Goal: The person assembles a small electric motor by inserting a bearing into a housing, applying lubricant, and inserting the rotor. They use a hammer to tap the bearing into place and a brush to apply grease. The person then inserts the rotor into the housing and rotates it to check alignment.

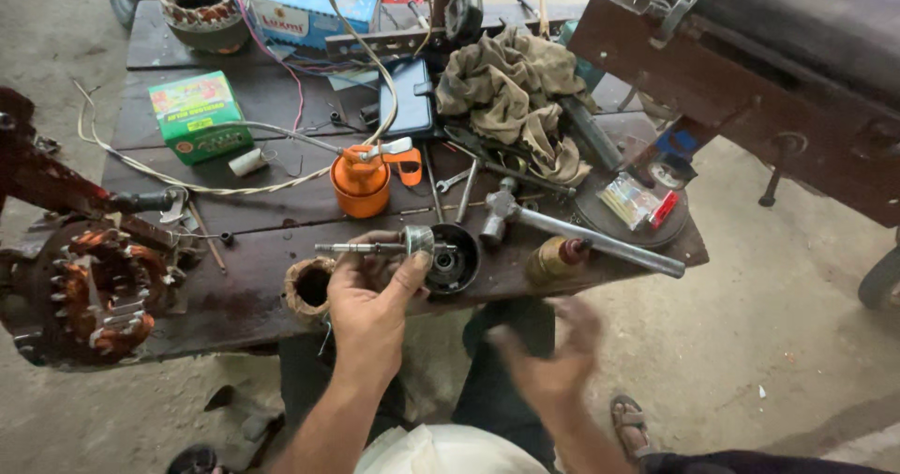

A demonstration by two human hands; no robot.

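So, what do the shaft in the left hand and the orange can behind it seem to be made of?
The shaft in the left hand looks like bare steel: grey, with a dull metallic shine. The orange can seems to be painted metal or plastic, smooth and glossy; the view cannot settle which.

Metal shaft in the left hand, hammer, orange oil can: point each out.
Metal shaft [361,247], head view, on the bare rod left of the fingers.
Hammer [600,241], head view, on the steel handle.
Orange oil can [360,185], head view, on the round body.

Green carton [200,116] left, blue-white carton [302,7] behind, on bench.
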